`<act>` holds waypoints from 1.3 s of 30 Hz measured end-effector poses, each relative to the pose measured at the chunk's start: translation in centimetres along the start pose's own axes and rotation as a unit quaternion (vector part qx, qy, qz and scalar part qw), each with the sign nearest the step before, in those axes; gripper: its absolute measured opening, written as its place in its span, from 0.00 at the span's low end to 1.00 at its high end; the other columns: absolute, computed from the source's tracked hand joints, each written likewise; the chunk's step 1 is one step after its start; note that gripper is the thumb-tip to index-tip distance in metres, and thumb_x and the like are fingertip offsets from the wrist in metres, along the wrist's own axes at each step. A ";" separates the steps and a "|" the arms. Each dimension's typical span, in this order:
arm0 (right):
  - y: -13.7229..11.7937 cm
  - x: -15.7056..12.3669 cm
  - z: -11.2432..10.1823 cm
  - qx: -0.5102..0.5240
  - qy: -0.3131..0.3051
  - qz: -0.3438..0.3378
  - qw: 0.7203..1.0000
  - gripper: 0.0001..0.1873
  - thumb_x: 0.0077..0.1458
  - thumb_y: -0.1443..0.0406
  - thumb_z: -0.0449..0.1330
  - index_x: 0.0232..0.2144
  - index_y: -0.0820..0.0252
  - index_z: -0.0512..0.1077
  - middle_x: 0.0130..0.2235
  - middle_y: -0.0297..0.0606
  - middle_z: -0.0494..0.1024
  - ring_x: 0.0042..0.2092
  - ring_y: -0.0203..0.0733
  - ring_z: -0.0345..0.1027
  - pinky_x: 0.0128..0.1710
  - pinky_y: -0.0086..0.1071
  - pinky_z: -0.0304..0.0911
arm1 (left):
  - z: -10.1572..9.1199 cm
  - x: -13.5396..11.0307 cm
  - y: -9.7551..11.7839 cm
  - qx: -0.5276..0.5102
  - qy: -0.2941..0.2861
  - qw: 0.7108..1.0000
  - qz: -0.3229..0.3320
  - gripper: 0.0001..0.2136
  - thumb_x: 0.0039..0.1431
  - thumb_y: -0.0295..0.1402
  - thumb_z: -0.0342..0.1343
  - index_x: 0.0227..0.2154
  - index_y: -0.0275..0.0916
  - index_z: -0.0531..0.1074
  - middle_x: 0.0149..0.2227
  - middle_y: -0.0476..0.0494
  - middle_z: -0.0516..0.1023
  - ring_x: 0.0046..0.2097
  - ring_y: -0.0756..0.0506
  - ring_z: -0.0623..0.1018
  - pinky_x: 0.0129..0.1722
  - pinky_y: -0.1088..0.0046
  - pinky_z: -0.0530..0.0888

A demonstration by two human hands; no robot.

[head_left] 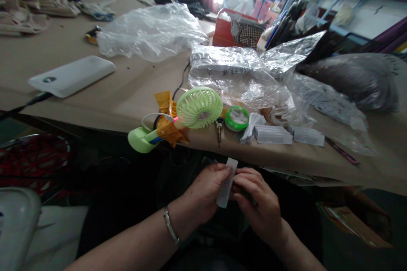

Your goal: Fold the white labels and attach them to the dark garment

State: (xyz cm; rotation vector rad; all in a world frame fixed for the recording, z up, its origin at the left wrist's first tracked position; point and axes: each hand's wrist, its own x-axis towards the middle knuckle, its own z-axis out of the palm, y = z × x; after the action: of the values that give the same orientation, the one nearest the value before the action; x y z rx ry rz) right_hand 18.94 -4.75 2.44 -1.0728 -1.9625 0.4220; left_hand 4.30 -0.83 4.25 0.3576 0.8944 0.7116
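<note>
Head view: the left hand (206,192) and the right hand (257,201) were held together just below the table edge, with a narrow printed paper slip (226,183) upright between them. The left fingers (219,170) were closed on the slip, while the right fingers (244,180) curled close against its other edge; whether they gripped it could not be told. A metal bangle (170,225) circled the left arm. On the brown-paper-covered table (95,110) nearest the hands lay a bunch of folded slips (252,128) and 2 flat stacks of printed leaflets (272,134) (307,136), so some paper lay folded and some lay flat. To their left were a pale green mini fan head (199,107), its green base (140,139) and strips of amber tape (167,125), with a green-rimmed round container (237,118) just beside the fan. Behind them lay a crumpled clear plastic bag (151,31), a silvery printed pouch (225,61) and a white power bank (71,75). The print on the slips, pouch and power bank was too small or blurred to read, and no brand could be made out.
</note>
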 end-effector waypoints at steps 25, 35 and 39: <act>2.3 1.6 0.0 0.403 -0.088 0.331 0.849 0.20 0.49 0.59 0.63 0.46 0.53 0.70 0.43 0.36 0.74 0.39 0.38 0.68 0.39 0.31 0.65 | -1.1 -0.8 -0.3 0.090 -0.145 0.983 -0.061 0.10 0.57 0.37 0.54 0.30 0.35 0.68 0.22 0.50 0.70 0.21 0.54 0.71 0.19 0.81 0.65; 0.0 2.3 -0.6 -0.048 -0.056 0.080 0.994 0.15 0.58 0.64 0.55 0.48 0.58 0.68 0.46 0.43 0.70 0.50 0.48 0.62 0.49 0.42 0.61 | -0.8 -1.0 -0.3 0.094 -0.112 0.988 -0.040 0.06 0.53 0.32 0.54 0.29 0.34 0.70 0.21 0.50 0.70 0.21 0.54 0.70 0.20 0.81 0.64; 0.1 1.9 -0.4 -0.046 -0.061 0.080 0.994 0.16 0.59 0.64 0.54 0.50 0.57 0.67 0.47 0.43 0.70 0.51 0.47 0.62 0.50 0.42 0.60 | -0.9 -0.9 -0.4 0.096 -0.110 0.989 -0.035 0.06 0.53 0.32 0.53 0.29 0.33 0.70 0.22 0.49 0.70 0.22 0.53 0.70 0.20 0.81 0.64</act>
State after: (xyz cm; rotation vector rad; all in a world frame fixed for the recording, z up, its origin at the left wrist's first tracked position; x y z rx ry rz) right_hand 18.77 -3.18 3.63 -1.2960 -2.0267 0.4990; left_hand 3.36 -1.76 4.08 0.5611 0.7637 0.5107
